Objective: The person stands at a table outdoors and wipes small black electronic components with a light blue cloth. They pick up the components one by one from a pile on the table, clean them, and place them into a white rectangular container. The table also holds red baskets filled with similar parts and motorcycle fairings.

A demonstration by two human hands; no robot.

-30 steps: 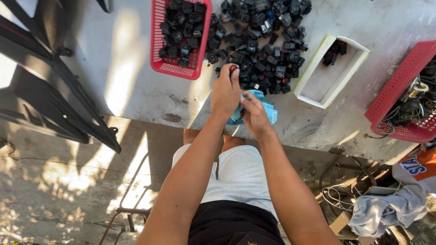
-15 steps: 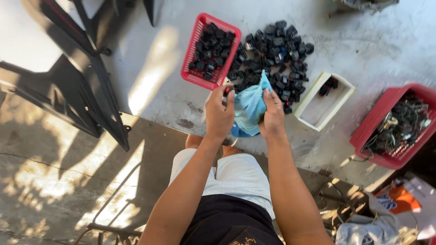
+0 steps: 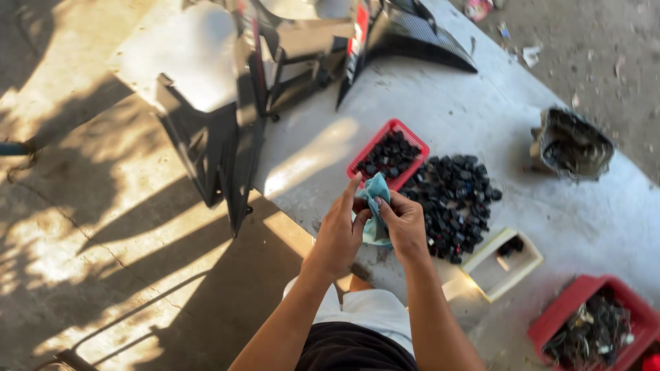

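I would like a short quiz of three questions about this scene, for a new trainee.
1. True or false: both hands hold the blue cloth.
2. What lies between the red basket and the white tray?
A. a pile of small black parts
B. a hammer
C. a bottle
3. Fill in: the second red basket, at the table's near right end, holds tangled ____.

Key: 1 true; the left hand and right hand pinch it. 2 A, the pile. 3 wires.

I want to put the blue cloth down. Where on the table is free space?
Bare table lies between the black panels and the red basket, and between the heap of black parts and the dark container. It is crowded around the white tray and second red basket.
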